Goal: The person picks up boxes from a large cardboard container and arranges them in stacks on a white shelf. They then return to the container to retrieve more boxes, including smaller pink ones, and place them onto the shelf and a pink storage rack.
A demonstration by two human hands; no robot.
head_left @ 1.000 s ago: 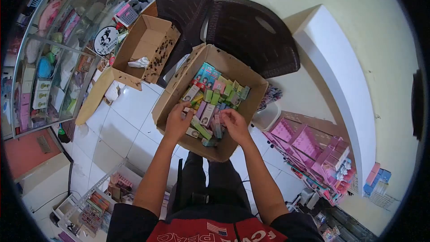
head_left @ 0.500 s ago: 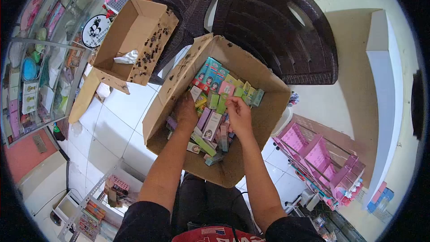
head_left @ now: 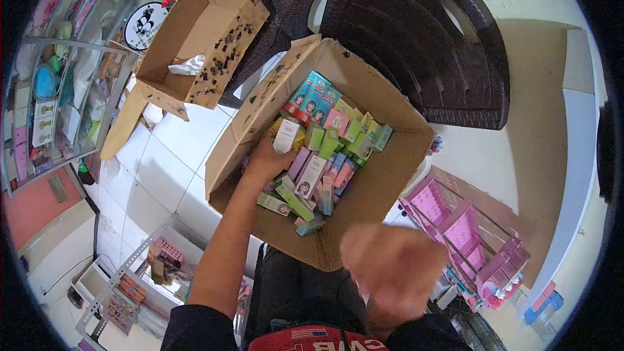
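Cardboard carton (head_left: pixel 383 182) of small product boxes, with the left hand (head_left: pixel 268 159) inside it, closed on a white carton (head_left: pixel 286 136).

The left hand grips that white carton near the box's left wall, among pink, green and teal packs (head_left: pixel 328 146); this looks like the sorting step, one pack singled out from the heap. The right hand (head_left: pixel 393 273) is a blur close to the lens, outside the box, and I cannot tell whether it holds anything. Lifting the pack straight up would clear the wall; a second, open box (head_left: pixel 195 45) lies just beyond, dark chairs (head_left: pixel 416 45) crowd the far edge, and the tiled floor (head_left: pixel 162 182) at left offers room.
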